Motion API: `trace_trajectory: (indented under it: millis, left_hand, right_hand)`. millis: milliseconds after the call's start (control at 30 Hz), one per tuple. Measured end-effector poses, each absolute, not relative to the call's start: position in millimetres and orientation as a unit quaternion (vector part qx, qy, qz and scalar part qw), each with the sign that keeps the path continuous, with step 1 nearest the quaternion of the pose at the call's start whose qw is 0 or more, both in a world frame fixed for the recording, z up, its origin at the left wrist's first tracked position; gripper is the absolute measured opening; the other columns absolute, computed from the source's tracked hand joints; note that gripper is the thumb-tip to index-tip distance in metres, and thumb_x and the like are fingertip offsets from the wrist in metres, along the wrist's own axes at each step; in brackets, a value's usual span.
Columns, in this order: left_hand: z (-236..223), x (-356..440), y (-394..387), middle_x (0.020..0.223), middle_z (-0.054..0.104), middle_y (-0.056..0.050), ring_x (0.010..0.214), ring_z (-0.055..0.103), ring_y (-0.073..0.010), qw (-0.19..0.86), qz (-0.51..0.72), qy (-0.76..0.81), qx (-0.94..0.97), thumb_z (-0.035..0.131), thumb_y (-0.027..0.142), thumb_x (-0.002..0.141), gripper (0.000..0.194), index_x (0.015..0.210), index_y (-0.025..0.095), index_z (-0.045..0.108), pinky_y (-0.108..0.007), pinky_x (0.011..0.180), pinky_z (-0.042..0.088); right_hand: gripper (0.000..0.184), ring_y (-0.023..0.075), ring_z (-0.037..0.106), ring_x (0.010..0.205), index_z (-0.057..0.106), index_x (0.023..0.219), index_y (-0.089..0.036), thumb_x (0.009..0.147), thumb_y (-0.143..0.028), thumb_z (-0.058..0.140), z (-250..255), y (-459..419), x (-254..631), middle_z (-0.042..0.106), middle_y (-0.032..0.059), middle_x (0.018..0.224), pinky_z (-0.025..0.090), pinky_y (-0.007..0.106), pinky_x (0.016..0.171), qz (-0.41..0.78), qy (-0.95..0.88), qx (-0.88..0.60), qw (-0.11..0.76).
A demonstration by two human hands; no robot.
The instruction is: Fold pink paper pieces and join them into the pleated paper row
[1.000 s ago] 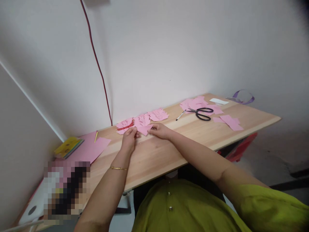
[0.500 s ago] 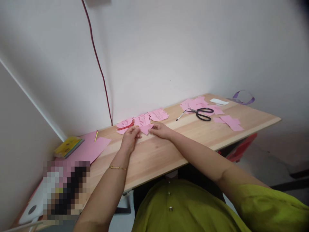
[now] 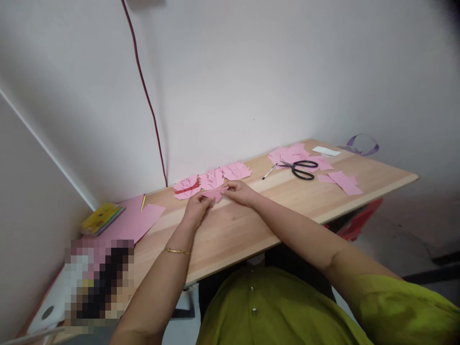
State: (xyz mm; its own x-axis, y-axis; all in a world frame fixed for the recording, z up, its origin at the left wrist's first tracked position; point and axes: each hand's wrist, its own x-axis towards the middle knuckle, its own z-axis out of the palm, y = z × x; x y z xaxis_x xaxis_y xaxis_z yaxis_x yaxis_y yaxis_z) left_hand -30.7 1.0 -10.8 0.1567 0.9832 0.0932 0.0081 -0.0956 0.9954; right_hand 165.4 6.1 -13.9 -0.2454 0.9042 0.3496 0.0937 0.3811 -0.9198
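Note:
A small piece of pink paper (image 3: 216, 194) is stretched between my two hands, just above the wooden table (image 3: 244, 227). My left hand (image 3: 197, 207) pinches its left end between thumb and fingers. At the opposite end, my right hand (image 3: 240, 192) grips it with thumb and fingertips. Behind the hands, three jagged-edged pink paper pieces (image 3: 212, 179) lie side by side against the wall; the leftmost has a red strip (image 3: 187, 190) across it.
To the right lie black-handled scissors (image 3: 304, 171), a marker pen (image 3: 269, 171), pink scraps (image 3: 291, 154) and a white strip (image 3: 326, 151). On the left, a pink sheet (image 3: 143, 220) carries a pencil (image 3: 143, 202) and a yellow packet (image 3: 101, 219).
The pink paper has tilted and narrowed in view. My left hand has shifted slightly right and down, while my right hand has moved up a little.

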Motion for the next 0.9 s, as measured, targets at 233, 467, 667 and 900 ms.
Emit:
trace_trajectory:
  millis: [233, 467, 667, 900]
  left_hand:
    - [-4.7, -30.3, -0.1, 0.065, 0.06, 0.0, 0.059, 0.049, -0.0103, 0.429, 0.507, 0.43, 0.612, 0.075, 0.032, 0.067, 0.016, 0.071, 0.017, 0.071, -0.023, 0.06, 0.04]
    - [-3.2, -28.0, -3.1, 0.074, 0.067, -0.004, 0.071, 0.055, -0.0155, 0.358, 0.476, 0.414, 0.688, 0.073, 0.031, 0.071, 0.012, 0.07, 0.019, 0.074, -0.025, 0.067, 0.04]
    - [-0.7, -27.4, -3.7, 0.063, 0.061, -0.001, 0.063, 0.049, -0.0135, 0.361, 0.469, 0.436, 0.678, 0.076, 0.03, 0.067, 0.012, 0.064, 0.018, 0.072, -0.024, 0.062, 0.036]
    - [-0.6, -32.7, -2.0, 0.057, 0.057, 0.001, 0.055, 0.045, -0.0109, 0.415, 0.474, 0.457, 0.628, 0.076, 0.031, 0.065, 0.017, 0.061, 0.017, 0.068, -0.024, 0.055, 0.032]
  right_hand:
    - [0.023, 0.0157, 0.059, 0.082, 0.069, 0.09, -0.014, 0.075, -0.031, 0.064, -13.5, 4.7, 162.5, 0.067, 0.0049, 0.09, 0.044, 0.028, 0.075, 0.354, -0.711, -0.377, 0.476]
    - [0.009, 0.0155, 0.059, 0.08, 0.067, 0.074, -0.016, 0.075, -0.022, 0.061, -4.2, -6.8, 155.3, 0.067, 0.0035, 0.079, 0.044, 0.027, 0.077, 0.272, -0.75, -0.36, 0.484]
    - [0.004, 0.014, 0.057, 0.073, 0.065, 0.067, -0.016, 0.07, -0.018, 0.062, -2.3, -6.8, 155.6, 0.065, 0.0013, 0.073, 0.041, 0.024, 0.067, 0.282, -0.738, -0.384, 0.478]
    - [0.006, 0.013, 0.054, 0.069, 0.063, 0.065, -0.016, 0.067, -0.018, 0.057, -7.4, 5.5, 165.8, 0.064, 0.0004, 0.069, 0.04, 0.024, 0.066, 0.314, -0.723, -0.408, 0.461]
